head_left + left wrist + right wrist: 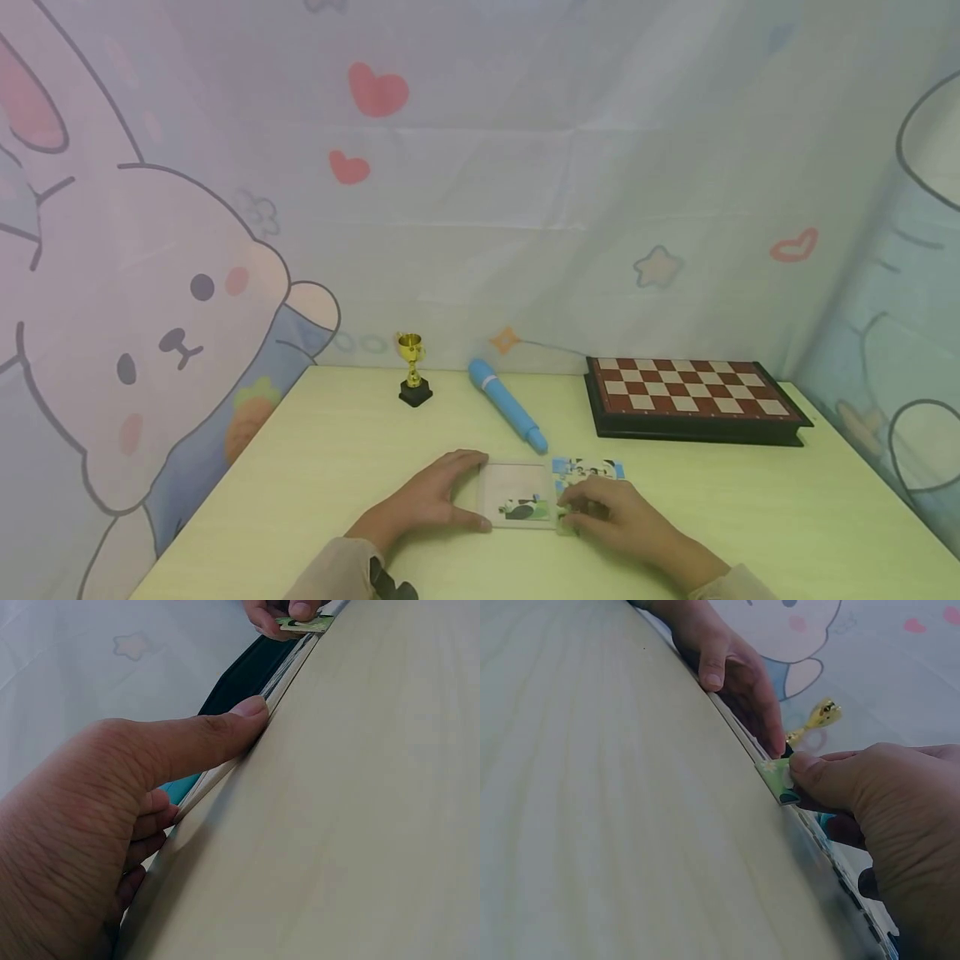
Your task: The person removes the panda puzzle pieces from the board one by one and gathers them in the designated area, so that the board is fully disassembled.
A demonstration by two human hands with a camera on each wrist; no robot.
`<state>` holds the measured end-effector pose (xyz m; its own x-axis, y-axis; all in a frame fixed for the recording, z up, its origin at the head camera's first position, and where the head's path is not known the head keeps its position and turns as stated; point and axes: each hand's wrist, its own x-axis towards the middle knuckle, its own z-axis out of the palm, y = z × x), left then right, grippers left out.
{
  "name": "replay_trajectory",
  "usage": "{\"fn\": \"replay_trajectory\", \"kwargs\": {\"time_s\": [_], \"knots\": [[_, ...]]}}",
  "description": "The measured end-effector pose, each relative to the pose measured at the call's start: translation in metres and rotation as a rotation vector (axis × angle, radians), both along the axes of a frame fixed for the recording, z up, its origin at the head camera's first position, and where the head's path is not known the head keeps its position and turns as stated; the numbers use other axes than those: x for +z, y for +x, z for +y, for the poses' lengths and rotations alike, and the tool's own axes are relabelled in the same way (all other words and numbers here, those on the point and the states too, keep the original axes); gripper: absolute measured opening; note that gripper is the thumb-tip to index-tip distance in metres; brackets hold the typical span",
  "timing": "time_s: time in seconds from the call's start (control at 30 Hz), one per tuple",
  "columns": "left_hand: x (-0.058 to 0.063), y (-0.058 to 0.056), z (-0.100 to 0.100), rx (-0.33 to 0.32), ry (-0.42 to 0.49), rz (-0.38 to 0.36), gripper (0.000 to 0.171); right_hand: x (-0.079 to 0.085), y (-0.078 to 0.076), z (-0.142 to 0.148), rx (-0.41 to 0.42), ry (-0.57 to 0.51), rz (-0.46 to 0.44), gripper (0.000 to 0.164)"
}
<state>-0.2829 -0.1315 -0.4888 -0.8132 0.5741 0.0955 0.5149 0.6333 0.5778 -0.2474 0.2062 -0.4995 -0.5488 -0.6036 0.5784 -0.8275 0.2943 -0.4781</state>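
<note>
A shallow white puzzle tray [513, 481] lies on the table, with a panda-patterned section of puzzle pieces [528, 507] at its lower right. My left hand [431, 500] holds the tray's left side, thumb [232, 727] at the near corner and fingers towards the far corner. Just right of the tray, my right hand [622, 517] pinches a small green puzzle piece [775, 780] between thumb and fingers. More puzzle pieces [588, 467], blue and white with panda pictures, lie beyond and partly under that hand, which hides some of them.
Behind the tray lies a blue pen-shaped stick [508, 407]. A small gold trophy cup [412, 371] on a black base stands at the back left. A red and white checkered board box [693, 400] sits at the back right, before a printed cloth backdrop [480, 208].
</note>
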Motion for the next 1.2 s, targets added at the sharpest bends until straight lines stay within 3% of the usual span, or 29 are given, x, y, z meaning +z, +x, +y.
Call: {"fn": "replay_trajectory", "kwargs": {"time_s": [0.4,0.77,1.2], "knots": [[-0.0046,-0.0023,-0.0005,-0.001,-0.003,0.006,0.103,-0.0035,-0.0018,0.0013,-0.049,0.061,0.106,0.020],[-0.0039,-0.0022,-0.0007,0.003,0.000,0.024,0.103,-0.0009,-0.0011,0.0006,-0.099,0.077,0.137,0.023],[-0.0035,-0.0008,0.0001,0.005,-0.001,0.021,0.103,-0.0013,-0.0023,0.0008,-0.068,0.079,0.158,0.019]]}}
